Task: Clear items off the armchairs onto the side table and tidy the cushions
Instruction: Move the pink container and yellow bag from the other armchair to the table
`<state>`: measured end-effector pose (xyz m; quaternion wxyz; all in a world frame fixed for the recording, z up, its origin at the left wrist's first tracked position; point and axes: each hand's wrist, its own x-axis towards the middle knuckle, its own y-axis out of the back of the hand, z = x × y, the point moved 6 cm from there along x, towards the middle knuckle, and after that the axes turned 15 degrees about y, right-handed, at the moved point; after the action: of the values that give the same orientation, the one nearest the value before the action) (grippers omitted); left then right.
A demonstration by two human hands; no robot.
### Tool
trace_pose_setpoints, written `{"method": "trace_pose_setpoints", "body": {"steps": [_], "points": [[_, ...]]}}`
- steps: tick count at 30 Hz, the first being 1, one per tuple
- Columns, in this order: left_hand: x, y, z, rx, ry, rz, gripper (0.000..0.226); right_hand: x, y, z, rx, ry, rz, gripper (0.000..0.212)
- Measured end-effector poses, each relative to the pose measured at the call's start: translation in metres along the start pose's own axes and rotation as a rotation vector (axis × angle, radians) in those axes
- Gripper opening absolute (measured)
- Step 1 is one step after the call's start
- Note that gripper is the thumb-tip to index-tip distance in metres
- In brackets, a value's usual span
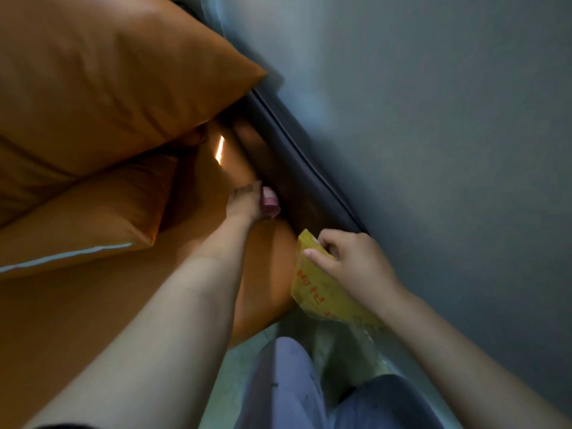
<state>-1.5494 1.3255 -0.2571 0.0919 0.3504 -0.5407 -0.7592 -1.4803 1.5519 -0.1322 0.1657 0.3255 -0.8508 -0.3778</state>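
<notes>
Left hand [247,201]: curling round a small pink object [270,201] at the orange armchair [93,305] seat's far edge, seemingly collecting it. Right hand [353,264]: pinching a yellow packet [312,292] beside the seat, holding it ready for clearing away.

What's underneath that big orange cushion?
The big cushion rests on a second orange cushion with a pale edge. The shadowed gap between them hides anything else.

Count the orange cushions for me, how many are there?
2. The big cushion leans at the top left. The pale-edged cushion lies just below it on the seat. More may be hidden outside the view.
</notes>
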Motion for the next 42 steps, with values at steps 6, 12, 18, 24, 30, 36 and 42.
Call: {"method": "trace_pose_setpoints", "body": {"steps": [6,12,18,24,30,36,42], "points": [[-0.034,-0.001,-0.009,-0.113,0.095,0.046,0.058,0.002,0.012,0.001,-0.029,-0.017,-0.010,0.036],[-0.108,0.039,-0.007,-0.250,0.068,0.048,0.058,-0.002,0.041,-0.030,-0.099,-0.031,-0.037,0.035],[-0.182,0.116,-0.006,-0.295,0.070,0.087,0.061,-0.004,0.102,-0.083,-0.103,-0.038,0.017,0.033],[-0.244,0.195,0.003,-0.437,0.072,0.142,0.061,0.000,0.159,-0.144,-0.118,0.028,0.014,0.032],[-0.292,0.237,0.005,-0.538,0.113,0.246,0.059,-0.002,0.192,-0.196,-0.216,0.218,-0.035,0.031],[-0.340,0.256,-0.029,-0.620,0.181,0.277,0.056,-0.007,0.189,-0.246,-0.335,0.384,-0.106,0.035],[-0.382,0.274,-0.099,-0.645,0.322,0.322,0.058,-0.006,0.167,-0.301,-0.435,0.581,-0.178,0.036]]}}
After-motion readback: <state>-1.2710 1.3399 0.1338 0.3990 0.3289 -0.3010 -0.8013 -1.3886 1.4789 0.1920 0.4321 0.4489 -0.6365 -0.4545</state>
